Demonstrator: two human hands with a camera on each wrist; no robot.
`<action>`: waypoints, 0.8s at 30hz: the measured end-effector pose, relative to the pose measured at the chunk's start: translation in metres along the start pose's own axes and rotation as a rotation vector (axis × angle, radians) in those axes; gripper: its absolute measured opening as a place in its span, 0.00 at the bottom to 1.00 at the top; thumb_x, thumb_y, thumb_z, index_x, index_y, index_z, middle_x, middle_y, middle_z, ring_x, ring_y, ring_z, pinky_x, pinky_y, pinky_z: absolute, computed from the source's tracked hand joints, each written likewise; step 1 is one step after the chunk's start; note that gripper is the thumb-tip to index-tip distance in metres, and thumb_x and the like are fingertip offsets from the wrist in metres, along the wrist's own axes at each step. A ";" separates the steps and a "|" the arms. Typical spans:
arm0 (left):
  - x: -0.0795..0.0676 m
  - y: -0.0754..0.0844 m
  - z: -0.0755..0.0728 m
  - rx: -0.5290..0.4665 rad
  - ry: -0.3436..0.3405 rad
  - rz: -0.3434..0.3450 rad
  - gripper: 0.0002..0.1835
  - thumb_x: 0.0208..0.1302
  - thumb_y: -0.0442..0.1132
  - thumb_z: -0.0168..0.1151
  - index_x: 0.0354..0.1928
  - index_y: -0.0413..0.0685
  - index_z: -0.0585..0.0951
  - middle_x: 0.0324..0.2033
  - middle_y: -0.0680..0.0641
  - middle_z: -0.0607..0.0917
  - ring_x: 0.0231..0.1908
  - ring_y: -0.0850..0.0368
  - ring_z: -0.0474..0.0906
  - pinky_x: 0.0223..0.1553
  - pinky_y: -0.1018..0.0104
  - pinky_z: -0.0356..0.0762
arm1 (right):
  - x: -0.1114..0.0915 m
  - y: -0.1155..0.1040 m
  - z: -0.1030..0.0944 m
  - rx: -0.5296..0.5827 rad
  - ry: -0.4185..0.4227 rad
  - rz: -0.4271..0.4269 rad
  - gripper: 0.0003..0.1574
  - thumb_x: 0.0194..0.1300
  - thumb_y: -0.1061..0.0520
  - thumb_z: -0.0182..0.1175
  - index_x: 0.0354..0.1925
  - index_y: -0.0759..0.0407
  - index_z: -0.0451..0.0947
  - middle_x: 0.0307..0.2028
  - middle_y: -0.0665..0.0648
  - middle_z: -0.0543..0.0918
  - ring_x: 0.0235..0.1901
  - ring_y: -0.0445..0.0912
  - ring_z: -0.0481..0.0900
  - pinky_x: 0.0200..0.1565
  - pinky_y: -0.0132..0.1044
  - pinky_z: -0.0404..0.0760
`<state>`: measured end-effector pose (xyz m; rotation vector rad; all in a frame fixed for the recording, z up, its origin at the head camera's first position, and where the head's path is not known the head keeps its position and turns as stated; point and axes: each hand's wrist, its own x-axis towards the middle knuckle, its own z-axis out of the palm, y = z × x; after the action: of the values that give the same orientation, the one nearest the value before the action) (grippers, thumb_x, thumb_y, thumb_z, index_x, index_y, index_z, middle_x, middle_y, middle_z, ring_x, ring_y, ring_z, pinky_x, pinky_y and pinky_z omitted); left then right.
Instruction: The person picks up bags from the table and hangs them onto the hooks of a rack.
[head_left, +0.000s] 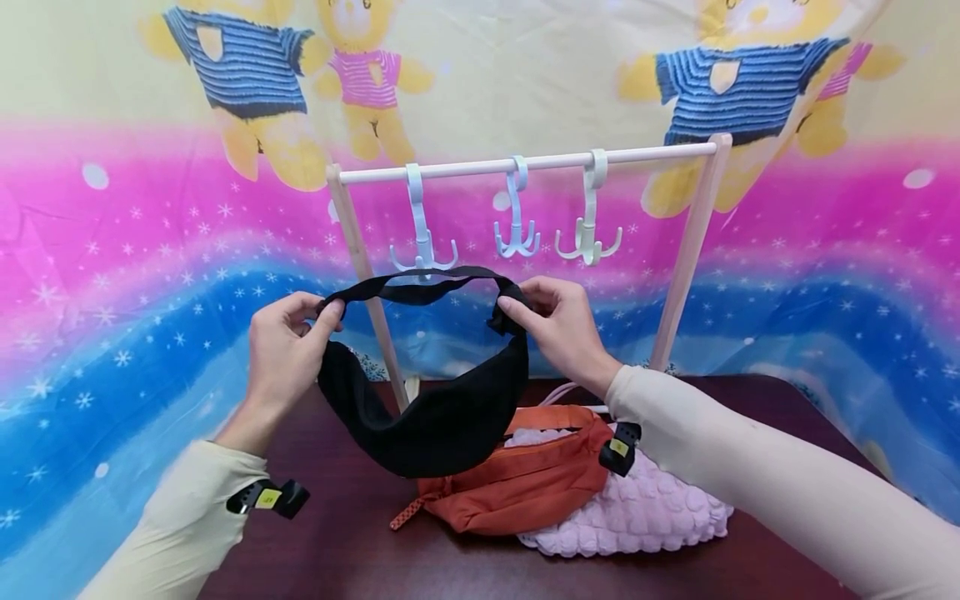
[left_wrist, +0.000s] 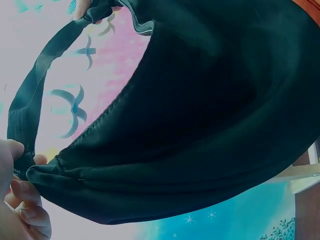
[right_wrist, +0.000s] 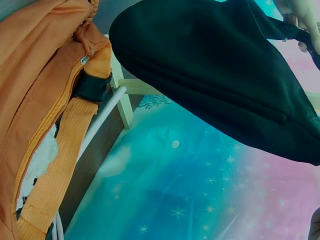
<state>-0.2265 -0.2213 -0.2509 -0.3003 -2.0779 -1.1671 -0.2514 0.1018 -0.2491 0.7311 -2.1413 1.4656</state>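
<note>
Left hand (head_left: 281,352) and right hand (head_left: 562,321) pinch a black bag (head_left: 442,429); right wrist view alone shows an apparent buckle (right_wrist: 92,88)

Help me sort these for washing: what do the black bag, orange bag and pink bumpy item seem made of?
Black bag: matte cloth, judging by its soft folds; fiber unclear.
Orange bag: smooth fabric, perhaps nylon, given its fine creases.
Pink bumpy item: probably soft quilted fabric, matte, from its puffed surface.

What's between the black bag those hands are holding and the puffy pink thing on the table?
The orange bag: in the head view it lies partly over the puffy pink thing and is partly hidden behind the black bag.
</note>
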 end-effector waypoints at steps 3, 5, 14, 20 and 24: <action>0.002 0.002 0.000 -0.009 0.002 0.006 0.09 0.69 0.43 0.66 0.35 0.45 0.87 0.23 0.66 0.84 0.12 0.62 0.69 0.17 0.68 0.58 | 0.001 -0.002 0.000 -0.001 0.008 -0.003 0.11 0.69 0.54 0.66 0.45 0.59 0.85 0.35 0.61 0.89 0.28 0.48 0.77 0.34 0.33 0.74; 0.003 0.003 -0.001 -0.017 0.004 0.008 0.09 0.69 0.43 0.66 0.35 0.45 0.87 0.23 0.66 0.84 0.12 0.62 0.69 0.18 0.68 0.59 | 0.002 -0.003 -0.001 0.003 0.013 -0.003 0.11 0.69 0.54 0.66 0.45 0.59 0.85 0.35 0.61 0.89 0.28 0.47 0.78 0.34 0.33 0.74; 0.007 0.009 -0.002 -0.024 0.017 0.019 0.10 0.68 0.43 0.67 0.35 0.44 0.87 0.23 0.68 0.84 0.16 0.62 0.76 0.19 0.69 0.61 | 0.004 -0.005 0.000 0.032 0.020 -0.019 0.10 0.70 0.54 0.65 0.45 0.58 0.85 0.36 0.59 0.90 0.30 0.47 0.81 0.36 0.34 0.77; 0.009 0.013 -0.004 -0.028 0.022 0.031 0.11 0.69 0.43 0.66 0.36 0.43 0.87 0.22 0.69 0.83 0.16 0.63 0.77 0.21 0.70 0.62 | 0.006 -0.008 0.000 0.036 0.023 -0.008 0.11 0.69 0.54 0.66 0.46 0.59 0.85 0.37 0.61 0.90 0.30 0.48 0.80 0.36 0.34 0.76; 0.010 0.015 -0.004 -0.022 0.021 0.032 0.11 0.69 0.45 0.66 0.36 0.43 0.87 0.23 0.68 0.84 0.18 0.64 0.79 0.24 0.70 0.65 | 0.007 -0.009 0.000 0.039 0.027 -0.011 0.11 0.69 0.54 0.66 0.46 0.59 0.85 0.37 0.61 0.90 0.30 0.47 0.80 0.36 0.33 0.76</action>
<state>-0.2238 -0.2175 -0.2325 -0.3295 -2.0362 -1.1704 -0.2508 0.0974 -0.2381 0.7307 -2.0910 1.5068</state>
